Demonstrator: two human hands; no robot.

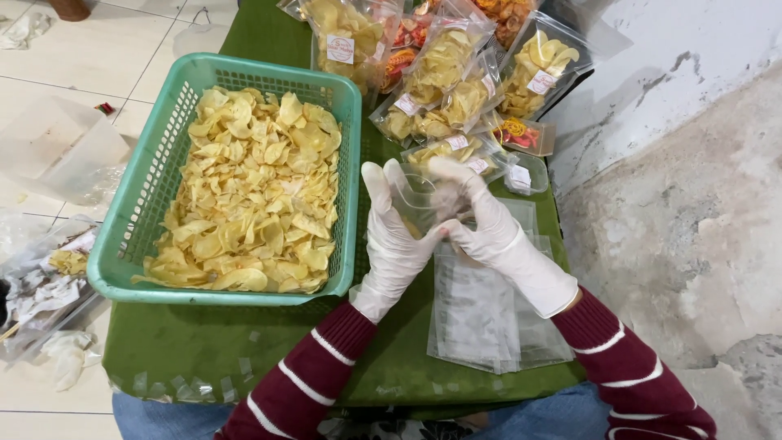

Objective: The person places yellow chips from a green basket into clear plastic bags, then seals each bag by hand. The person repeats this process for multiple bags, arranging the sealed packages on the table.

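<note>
Clear plastic pouch (417, 200) sits upright between both white-gloved hands over the green table (244, 342), its mouth facing up and its long axis running away from the person. The left hand (393, 236) is closed on the pouch's near-left side while the right hand (481, 213) pinches its right edge, fingers curled over the top. From the head view, the green basket of yellow chips (244, 187) lies just left of the left hand, the nearer one, with a stack of empty pouches (481, 314) below the right wrist and filled chip bags (456, 81) beyond.
</note>
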